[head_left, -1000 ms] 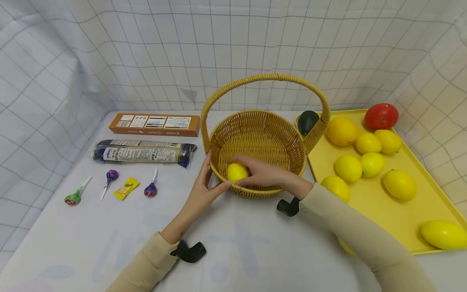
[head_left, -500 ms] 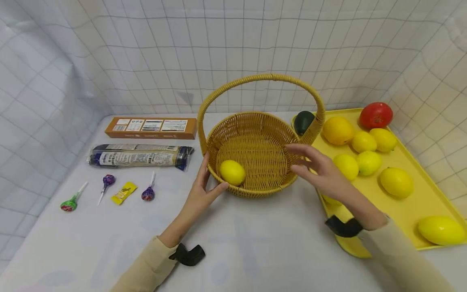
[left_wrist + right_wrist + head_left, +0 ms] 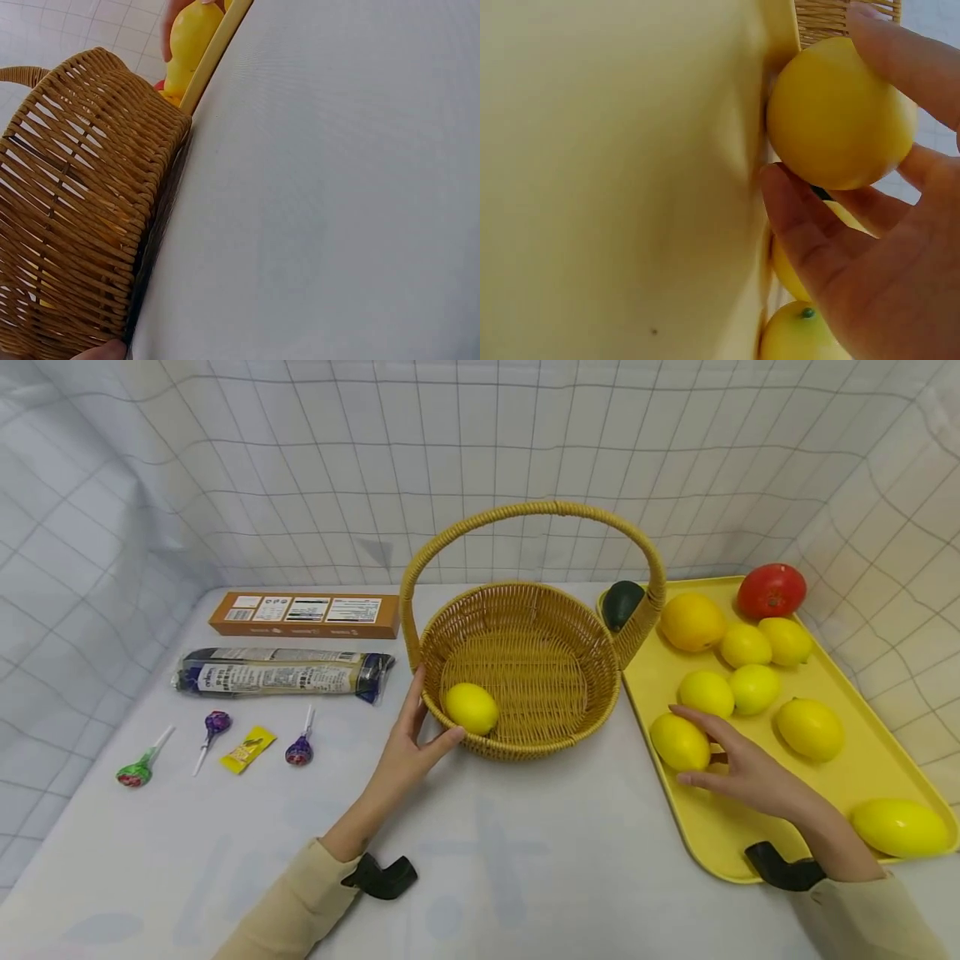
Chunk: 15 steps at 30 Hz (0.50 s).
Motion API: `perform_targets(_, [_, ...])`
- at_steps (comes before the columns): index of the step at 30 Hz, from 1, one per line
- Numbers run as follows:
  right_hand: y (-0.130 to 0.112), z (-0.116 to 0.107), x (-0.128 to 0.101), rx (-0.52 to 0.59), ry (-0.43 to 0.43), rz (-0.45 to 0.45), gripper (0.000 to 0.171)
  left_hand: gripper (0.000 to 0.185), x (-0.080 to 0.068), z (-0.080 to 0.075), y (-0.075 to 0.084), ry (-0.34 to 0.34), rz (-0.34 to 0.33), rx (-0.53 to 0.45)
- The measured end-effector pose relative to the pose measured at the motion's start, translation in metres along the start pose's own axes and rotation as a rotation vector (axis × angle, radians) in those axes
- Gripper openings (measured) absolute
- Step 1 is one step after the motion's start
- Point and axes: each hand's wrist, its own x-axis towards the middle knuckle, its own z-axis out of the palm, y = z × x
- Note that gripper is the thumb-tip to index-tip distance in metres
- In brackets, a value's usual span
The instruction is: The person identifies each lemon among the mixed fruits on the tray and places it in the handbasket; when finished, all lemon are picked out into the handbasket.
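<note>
A round wicker basket (image 3: 517, 745) with a tall arched handle stands mid-table, and one lemon (image 3: 471, 708) lies inside at its front left. My left hand (image 3: 405, 760) rests against the basket's left front, thumb and index finger spread and straight along the outside. In the left wrist view a fingertip (image 3: 103, 351) touches the wicker wall. Over the yellow tray's (image 3: 720, 847) left side, my right hand (image 3: 750, 768) grips another lemon (image 3: 678, 742), thumb on the near side and fingers round the far side. The right wrist view shows this lemon (image 3: 832, 112) close to the tray surface.
The tray also bears several lemons (image 3: 810, 729), an orange fruit (image 3: 692, 622) and a red fruit (image 3: 771, 591). A dark green fruit (image 3: 622, 605) sits behind the basket handle. Leftward lie an orange box (image 3: 303, 615), a wrapped pack (image 3: 281, 675), lollipops (image 3: 298, 750) and a yellow packet (image 3: 247, 749).
My right hand has let go of the lemon in the basket, moved right to the tray, and taken hold of another lemon there. My left hand stays at the basket.
</note>
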Motion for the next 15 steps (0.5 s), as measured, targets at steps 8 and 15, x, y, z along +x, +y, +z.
perform_targets(8, [0.007,-0.004,0.002,0.017,-0.094,0.02,0.084,0.087,0.001,0.001,0.0,0.0,-0.012,-0.015])
perform_targets(15, [0.013,-0.01,0.0,-0.022,-0.138,-0.033,0.081,0.087,0.0,0.001,0.001,0.003,-0.011,-0.019])
